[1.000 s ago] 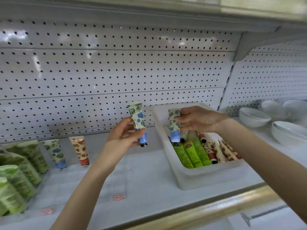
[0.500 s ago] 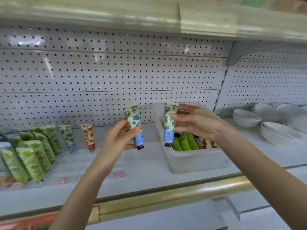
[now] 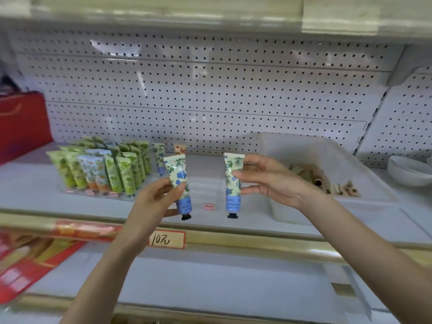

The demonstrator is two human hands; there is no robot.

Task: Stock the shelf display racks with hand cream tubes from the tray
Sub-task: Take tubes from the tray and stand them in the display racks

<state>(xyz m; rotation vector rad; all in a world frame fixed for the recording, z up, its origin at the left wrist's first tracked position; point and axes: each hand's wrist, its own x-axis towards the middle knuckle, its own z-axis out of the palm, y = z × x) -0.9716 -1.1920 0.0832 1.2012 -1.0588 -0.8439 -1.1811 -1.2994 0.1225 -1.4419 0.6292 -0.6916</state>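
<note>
My left hand grips a blue-flowered hand cream tube, cap down, above the shelf's front. My right hand pinches a second blue-flowered tube upright, cap down, left of the translucent tray. More tubes lie blurred inside the tray. A clear display rack at the left holds several green and blue tubes standing in rows. One blue tube and one red-patterned tube stand behind my left hand near the pegboard.
White pegboard backs the shelf. A red bag stands at the far left. White bowls sit at the far right. A handwritten price tag hangs on the gold shelf edge. Red packaging lies on the lower shelf.
The view has swung left and down, bringing the rack and the red bag into sight. Both hands have moved left, away from the tray, each still holding its tube.
</note>
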